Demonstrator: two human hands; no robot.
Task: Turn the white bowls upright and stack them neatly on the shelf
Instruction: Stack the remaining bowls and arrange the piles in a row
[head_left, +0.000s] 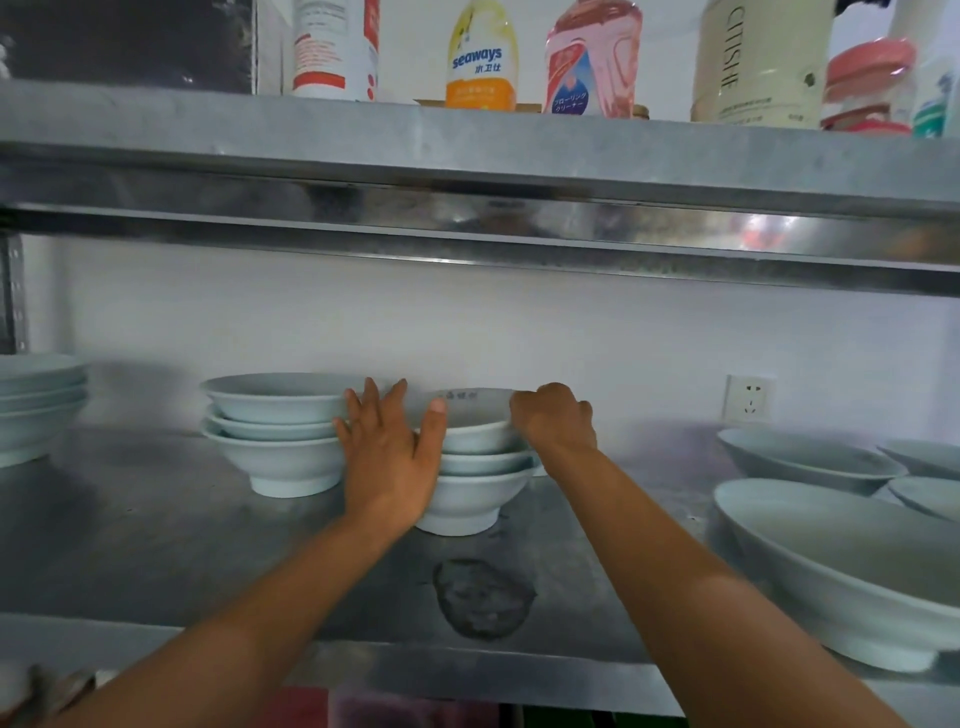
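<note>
Two stacks: three pale white ceramic footed bowls each, all upright, standing side by side on the grey metal shelf (156, 545); the left stack (280, 452) sits slightly further back, the centre stack (467, 499) nearer the front edge
Left hand (389, 457): flat, with straight spread fingers, pressed against the left side of the centre stack; it fills the gap between the two stacks
Right hand (553, 421): fingers curled over the right rim of the top bowl (475, 434) of the centre stack, gripping it
Far left: another pile of pale white bowls (36, 410), partly cut off by the frame
Right side: several wide shallow pale dishes (831, 561) leaning on one another, well apart from the stacks
Shelf surface: a dark round stain (483, 597) just in front of the centre stack
Wall: a white socket (748, 397) behind the dishes
Upper metal shelf (467, 156): plastic cleaning bottles (483, 52) in a row
</note>
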